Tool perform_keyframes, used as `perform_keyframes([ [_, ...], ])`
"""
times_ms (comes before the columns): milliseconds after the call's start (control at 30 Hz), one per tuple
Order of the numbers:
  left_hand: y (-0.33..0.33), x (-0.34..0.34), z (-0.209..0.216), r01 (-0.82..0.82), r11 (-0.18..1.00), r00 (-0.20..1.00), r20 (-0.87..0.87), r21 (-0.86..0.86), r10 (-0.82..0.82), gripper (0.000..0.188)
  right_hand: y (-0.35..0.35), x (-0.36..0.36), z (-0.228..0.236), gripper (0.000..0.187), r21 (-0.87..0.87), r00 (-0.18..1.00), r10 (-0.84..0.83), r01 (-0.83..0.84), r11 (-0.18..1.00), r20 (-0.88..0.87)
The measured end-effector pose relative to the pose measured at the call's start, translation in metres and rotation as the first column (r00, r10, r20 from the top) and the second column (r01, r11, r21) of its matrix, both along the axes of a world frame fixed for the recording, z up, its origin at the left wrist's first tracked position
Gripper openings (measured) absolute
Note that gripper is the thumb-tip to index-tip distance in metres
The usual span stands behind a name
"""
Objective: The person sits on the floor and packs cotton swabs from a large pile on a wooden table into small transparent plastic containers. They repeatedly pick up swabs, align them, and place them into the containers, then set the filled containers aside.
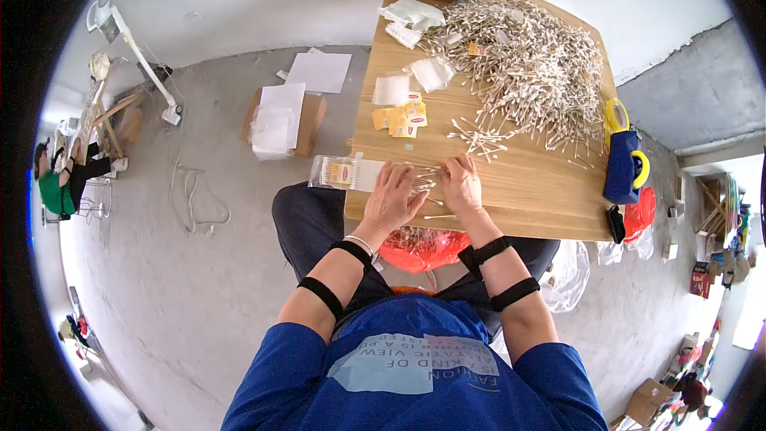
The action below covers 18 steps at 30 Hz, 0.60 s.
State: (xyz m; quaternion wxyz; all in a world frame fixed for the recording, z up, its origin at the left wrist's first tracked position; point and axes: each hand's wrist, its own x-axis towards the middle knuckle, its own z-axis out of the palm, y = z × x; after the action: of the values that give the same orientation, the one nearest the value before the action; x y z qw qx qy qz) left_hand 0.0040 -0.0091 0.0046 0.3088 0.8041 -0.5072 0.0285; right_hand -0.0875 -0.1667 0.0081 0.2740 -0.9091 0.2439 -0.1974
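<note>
Side by side near the front edge of the wooden table point(542, 211), my two hands work over a small bunch of cotton swabs point(423, 181). My left hand point(391, 198) has its fingers bent and closed on the swabs' left ends, beside a white strip point(369, 174). Fingers pressed together, my right hand point(460, 185) pinches at the swabs' right ends; its fingertips partly hide them. Left of my left hand lies a clear packet of cotton swabs point(325, 171) with a yellow label card point(341, 173). One loose swab point(439, 217) rests below the bunch.
A big heap of cotton swabs point(527, 64) covers the table's far right, with a smaller pile point(481, 139) nearer. Yellow cards point(403, 117) and clear bags point(431, 72) lie at the left. A blue tape dispenser point(621, 168) stands at the right edge. A red bag point(423, 254) hangs below.
</note>
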Motion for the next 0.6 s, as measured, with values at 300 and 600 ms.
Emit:
perform_keyframes([
  [300,0.000,0.000,-0.005,-0.037,0.999,0.994,-0.105,0.034,0.041,0.066,0.003,0.020,0.010,0.010,-0.100,0.980,0.137,-0.153,0.983,-0.146],
  [600,-0.001,0.000,0.002,-0.014,0.999,0.996,-0.091,-0.034,0.011,0.065,0.001,0.031,0.013,0.011,-0.217,0.955,0.136,-0.197,0.956,-0.265],
])
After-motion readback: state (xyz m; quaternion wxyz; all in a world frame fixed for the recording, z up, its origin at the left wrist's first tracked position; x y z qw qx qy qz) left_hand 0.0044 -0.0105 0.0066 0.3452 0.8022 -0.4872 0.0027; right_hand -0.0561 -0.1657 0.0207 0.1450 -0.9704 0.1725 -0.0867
